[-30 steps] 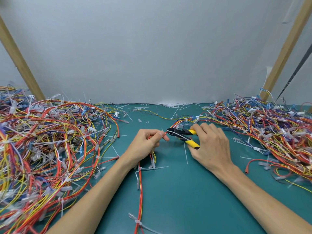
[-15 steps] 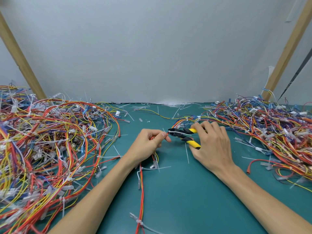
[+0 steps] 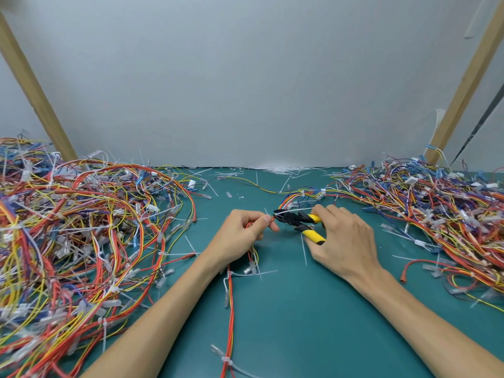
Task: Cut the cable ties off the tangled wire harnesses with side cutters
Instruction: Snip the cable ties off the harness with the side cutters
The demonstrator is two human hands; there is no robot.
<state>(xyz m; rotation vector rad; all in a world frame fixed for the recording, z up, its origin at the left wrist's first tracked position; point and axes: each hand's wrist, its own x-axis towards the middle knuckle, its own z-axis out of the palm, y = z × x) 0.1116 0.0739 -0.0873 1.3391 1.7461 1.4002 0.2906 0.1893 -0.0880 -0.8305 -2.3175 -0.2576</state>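
a big tangle of red, yellow and blue wires, the left pile, is spread along the left edge of the table, from the far left corner down to the near one. white ties and clear connectors are seen all through it. a wooden post is leaned behind it.

towards the middle of the table the left hand is held just above the surface with its fingers curled. a red wire end is pinched between thumb and forefinger. the harness is held there and is trailed from under the palm to the near edge as a thin red and yellow bundle. a white tie is wrapped round it close to the near edge, and another is seen on it beside the wrist.

just right of the left fingertips the cutters are pointed at the pinched wire, jaws parted a little. a thin white strip is laid across their head; whether it is between the jaws cannot be told. the yellow and black handles are gripped by the right hand, fingers curled round the far handle and thumb set against the near one.

white offcuts are scattered along the far edge. the right pile is heaped along the right edge, and a loose red wire is seen just beside it.
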